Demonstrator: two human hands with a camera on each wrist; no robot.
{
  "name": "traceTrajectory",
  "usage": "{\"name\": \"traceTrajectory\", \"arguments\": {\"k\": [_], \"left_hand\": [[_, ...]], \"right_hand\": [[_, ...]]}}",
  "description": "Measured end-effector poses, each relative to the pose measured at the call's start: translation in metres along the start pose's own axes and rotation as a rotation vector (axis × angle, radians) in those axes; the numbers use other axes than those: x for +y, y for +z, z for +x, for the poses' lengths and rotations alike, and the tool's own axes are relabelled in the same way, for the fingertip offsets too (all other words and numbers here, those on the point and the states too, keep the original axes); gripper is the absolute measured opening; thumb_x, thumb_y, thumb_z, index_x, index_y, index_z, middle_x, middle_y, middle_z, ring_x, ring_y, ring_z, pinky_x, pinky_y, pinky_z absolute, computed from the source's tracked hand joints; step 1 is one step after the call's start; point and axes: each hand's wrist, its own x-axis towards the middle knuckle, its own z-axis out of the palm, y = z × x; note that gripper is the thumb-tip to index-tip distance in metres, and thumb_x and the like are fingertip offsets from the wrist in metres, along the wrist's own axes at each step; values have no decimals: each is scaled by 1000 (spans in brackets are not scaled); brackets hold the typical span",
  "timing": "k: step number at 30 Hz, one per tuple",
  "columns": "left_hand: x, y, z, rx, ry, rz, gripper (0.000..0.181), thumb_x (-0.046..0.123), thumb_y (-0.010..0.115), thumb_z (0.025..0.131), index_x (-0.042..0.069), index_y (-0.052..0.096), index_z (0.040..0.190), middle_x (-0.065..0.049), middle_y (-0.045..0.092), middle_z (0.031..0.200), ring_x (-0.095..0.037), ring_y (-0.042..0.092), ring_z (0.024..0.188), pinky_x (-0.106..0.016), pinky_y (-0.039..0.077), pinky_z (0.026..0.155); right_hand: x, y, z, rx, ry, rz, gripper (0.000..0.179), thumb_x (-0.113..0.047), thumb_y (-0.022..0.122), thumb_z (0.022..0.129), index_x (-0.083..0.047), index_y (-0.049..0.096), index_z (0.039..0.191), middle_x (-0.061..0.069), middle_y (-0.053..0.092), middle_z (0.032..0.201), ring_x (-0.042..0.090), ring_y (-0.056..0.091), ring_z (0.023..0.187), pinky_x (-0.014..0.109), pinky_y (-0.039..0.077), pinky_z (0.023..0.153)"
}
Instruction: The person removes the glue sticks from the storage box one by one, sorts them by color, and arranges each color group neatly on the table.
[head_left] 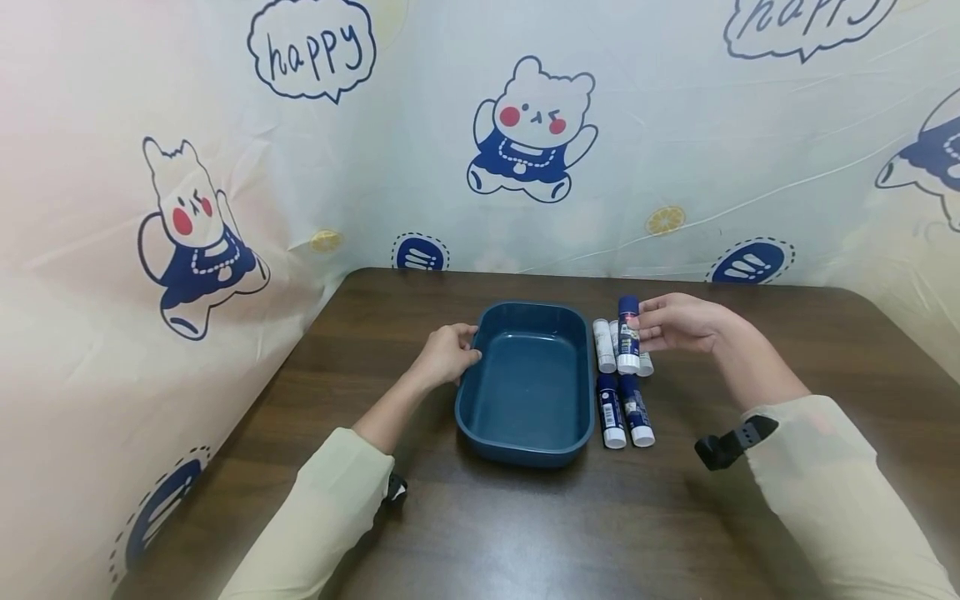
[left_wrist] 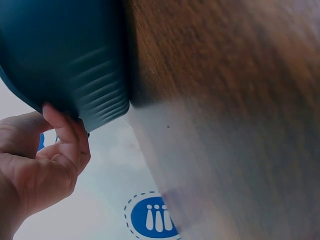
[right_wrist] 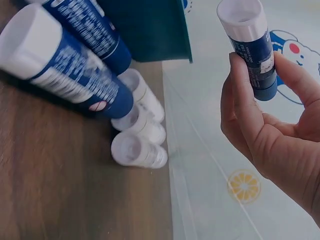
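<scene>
A dark blue-green rectangular tub (head_left: 528,387) stands on the table, nothing inside it. My left hand (head_left: 444,357) pinches its left rim between thumb and fingers; the left wrist view shows the fingers at the rim (left_wrist: 22,97). Between thumb and fingers, my right hand (head_left: 684,323) holds a blue glue stick (head_left: 628,333) with a white base, raised above the others. Below it, two more blue glue sticks (head_left: 611,412) lie side by side right of the tub. Behind these lie three white glue sticks (right_wrist: 139,150), partly hidden by the held one in the head view.
The brown wooden table (head_left: 525,533) carries everything. A pale printed cloth (head_left: 660,142) with cartoon bears hangs behind its far edge and along the left side. Black bands with small devices (head_left: 723,448) sit on both wrists, below pale sleeves.
</scene>
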Motion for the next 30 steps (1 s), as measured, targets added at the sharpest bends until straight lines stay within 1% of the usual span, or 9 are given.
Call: {"name": "traceTrajectory", "arguments": {"k": [3, 5, 9, 12, 15, 18, 24, 27, 30], "left_hand": [[0, 0, 0, 0, 4, 0, 44, 7, 56, 91, 3, 46, 134, -10, 55, 76, -17, 50, 46, -42, 53, 58], [-1, 0, 0, 0, 6, -1, 44, 7, 57, 91, 3, 46, 134, -10, 55, 76, -17, 51, 46, -42, 53, 58], [-1, 1, 0, 2, 5, -2, 44, 7, 57, 91, 3, 46, 134, -10, 55, 76, -17, 51, 46, -43, 53, 59], [-1, 1, -1, 3, 3, 2, 45, 7, 57, 91, 3, 46, 134, -10, 55, 75, -16, 50, 45, -43, 53, 60], [-1, 1, -1, 3, -3, 7, 45, 7, 57, 91, 3, 46, 134, -10, 55, 75, -16, 50, 45, -43, 53, 61], [0, 1, -2, 2, -9, 5, 45, 7, 57, 91, 4, 46, 134, -10, 54, 75, -17, 50, 46, -43, 53, 61], [0, 0, -2, 0, -11, 1, 44, 8, 56, 92, 4, 45, 135, -10, 55, 75, -17, 50, 47, -43, 53, 60], [1, 0, -2, 0, -4, 5, 44, 8, 56, 92, 3, 45, 135, -10, 55, 78, -17, 50, 47, -41, 53, 59], [0, 0, -2, 2, 7, 8, 44, 8, 55, 92, 3, 45, 135, -11, 56, 79, -17, 51, 47, -41, 53, 58]], "right_hand": [[5, -3, -4, -4, 2, 3, 75, -10, 53, 93, 13, -1, 141, 13, 50, 108, 12, 56, 87, 36, 46, 90], [8, -4, -7, -1, 6, 8, 71, -9, 53, 93, 14, 5, 139, 11, 53, 106, 13, 57, 88, 36, 47, 89], [15, -7, -12, -7, 14, 30, 56, -7, 53, 92, 14, 20, 132, 10, 58, 99, 14, 59, 86, 36, 49, 86], [21, -9, -16, -14, 23, 42, 40, -6, 53, 92, 12, 33, 121, 9, 60, 95, 15, 60, 84, 36, 50, 85], [27, -11, -20, -18, 40, 49, 32, -5, 54, 92, 9, 37, 115, 10, 61, 95, 16, 61, 85, 37, 50, 85], [32, -14, -23, 1, 62, 48, 37, -6, 55, 92, 11, 35, 119, 11, 61, 96, 18, 61, 86, 37, 49, 85], [39, -19, -28, 27, 93, 9, 57, -10, 55, 93, 16, 23, 133, 13, 60, 101, 19, 61, 89, 37, 49, 86], [41, -21, -29, 17, 108, -8, 60, -11, 55, 93, 17, 21, 134, 15, 59, 105, 20, 60, 91, 37, 48, 87], [44, -22, -31, 10, 132, -24, 60, -12, 57, 91, 16, 24, 133, 19, 56, 109, 22, 59, 92, 38, 48, 88]]}}
